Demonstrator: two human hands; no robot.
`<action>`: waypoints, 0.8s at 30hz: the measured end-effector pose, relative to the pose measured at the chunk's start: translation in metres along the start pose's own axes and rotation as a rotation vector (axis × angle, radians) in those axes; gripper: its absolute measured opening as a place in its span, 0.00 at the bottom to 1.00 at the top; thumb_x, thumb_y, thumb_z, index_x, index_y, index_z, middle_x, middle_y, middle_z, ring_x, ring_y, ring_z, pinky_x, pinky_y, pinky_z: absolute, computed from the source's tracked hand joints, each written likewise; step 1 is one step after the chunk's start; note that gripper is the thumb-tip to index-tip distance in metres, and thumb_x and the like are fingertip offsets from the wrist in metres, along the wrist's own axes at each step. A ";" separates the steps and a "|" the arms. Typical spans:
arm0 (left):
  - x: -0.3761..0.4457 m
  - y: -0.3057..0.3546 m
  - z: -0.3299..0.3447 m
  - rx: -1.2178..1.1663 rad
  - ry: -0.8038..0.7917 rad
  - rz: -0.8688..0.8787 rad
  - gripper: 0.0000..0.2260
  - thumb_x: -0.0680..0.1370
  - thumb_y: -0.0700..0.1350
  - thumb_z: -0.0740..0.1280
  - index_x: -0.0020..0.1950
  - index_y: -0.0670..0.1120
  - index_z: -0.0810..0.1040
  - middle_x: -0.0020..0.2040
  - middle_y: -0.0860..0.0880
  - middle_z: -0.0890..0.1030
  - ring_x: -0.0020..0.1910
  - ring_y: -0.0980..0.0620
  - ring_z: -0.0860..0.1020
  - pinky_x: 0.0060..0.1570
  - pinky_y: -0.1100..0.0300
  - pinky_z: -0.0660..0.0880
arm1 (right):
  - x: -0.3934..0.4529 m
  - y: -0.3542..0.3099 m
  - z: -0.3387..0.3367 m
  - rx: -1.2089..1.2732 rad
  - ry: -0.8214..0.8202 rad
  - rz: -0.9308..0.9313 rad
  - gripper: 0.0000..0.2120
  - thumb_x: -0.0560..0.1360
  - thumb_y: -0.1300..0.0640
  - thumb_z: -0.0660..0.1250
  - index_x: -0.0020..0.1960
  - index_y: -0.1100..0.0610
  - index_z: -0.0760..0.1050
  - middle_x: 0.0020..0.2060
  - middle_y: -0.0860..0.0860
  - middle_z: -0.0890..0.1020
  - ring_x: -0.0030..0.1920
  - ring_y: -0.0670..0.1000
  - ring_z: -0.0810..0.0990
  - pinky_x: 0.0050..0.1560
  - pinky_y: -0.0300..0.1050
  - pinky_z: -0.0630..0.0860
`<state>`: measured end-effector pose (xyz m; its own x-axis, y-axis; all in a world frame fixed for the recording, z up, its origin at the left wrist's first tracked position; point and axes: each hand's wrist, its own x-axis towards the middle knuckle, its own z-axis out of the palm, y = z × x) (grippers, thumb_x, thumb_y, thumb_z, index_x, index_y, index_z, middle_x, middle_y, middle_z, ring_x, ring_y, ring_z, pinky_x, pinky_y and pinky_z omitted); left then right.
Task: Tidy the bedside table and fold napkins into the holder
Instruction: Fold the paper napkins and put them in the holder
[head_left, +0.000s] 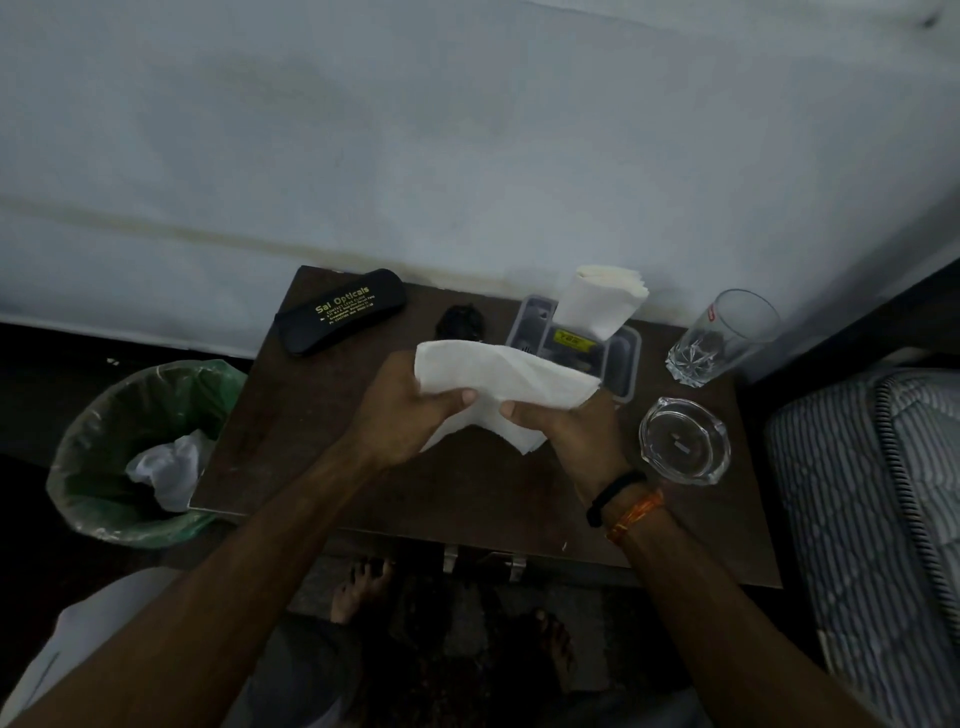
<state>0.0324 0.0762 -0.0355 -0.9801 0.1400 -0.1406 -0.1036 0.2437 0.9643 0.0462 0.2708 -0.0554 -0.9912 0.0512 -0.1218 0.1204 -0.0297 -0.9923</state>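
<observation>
Bedside table (322, 467): bears spectacle case (340, 312), drinking glass (724, 338), glass ashtray (684, 440), and clear holder (623, 358) with folded napkins (597, 301) already standing in it. Second napkin (498, 384): partly folded, held above the table just before the holder, left hand (400, 415) and right hand (566, 431) each pinching an edge. Judged partway; this fold and its insertion remain.

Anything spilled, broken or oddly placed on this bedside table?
Nothing stands out. Both hands, left hand and right hand, hold a white napkin above the table. The glass and ashtray stand upright, with no spill visible.
</observation>
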 end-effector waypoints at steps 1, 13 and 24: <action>-0.002 -0.002 0.001 0.003 -0.005 -0.002 0.18 0.73 0.37 0.73 0.60 0.50 0.77 0.59 0.48 0.82 0.53 0.60 0.80 0.56 0.56 0.79 | -0.001 0.006 -0.001 -0.040 0.004 0.013 0.23 0.66 0.71 0.76 0.55 0.51 0.81 0.52 0.48 0.85 0.54 0.47 0.84 0.54 0.49 0.81; -0.006 -0.013 0.015 -0.028 0.063 -0.013 0.19 0.71 0.37 0.75 0.61 0.48 0.79 0.57 0.48 0.83 0.57 0.52 0.82 0.58 0.48 0.79 | -0.004 0.009 -0.002 -0.037 0.055 -0.012 0.22 0.68 0.71 0.75 0.53 0.49 0.81 0.51 0.46 0.85 0.54 0.47 0.84 0.55 0.44 0.81; 0.004 -0.025 0.021 0.031 0.074 -0.088 0.24 0.72 0.40 0.75 0.68 0.46 0.75 0.63 0.47 0.80 0.63 0.49 0.77 0.61 0.48 0.76 | 0.000 0.014 -0.003 -0.017 0.041 0.032 0.25 0.66 0.72 0.76 0.57 0.51 0.78 0.54 0.47 0.83 0.54 0.43 0.83 0.53 0.41 0.81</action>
<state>0.0350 0.0906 -0.0648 -0.9774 0.0460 -0.2063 -0.1854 0.2818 0.9414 0.0483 0.2738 -0.0695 -0.9838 0.0916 -0.1542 0.1535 -0.0148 -0.9880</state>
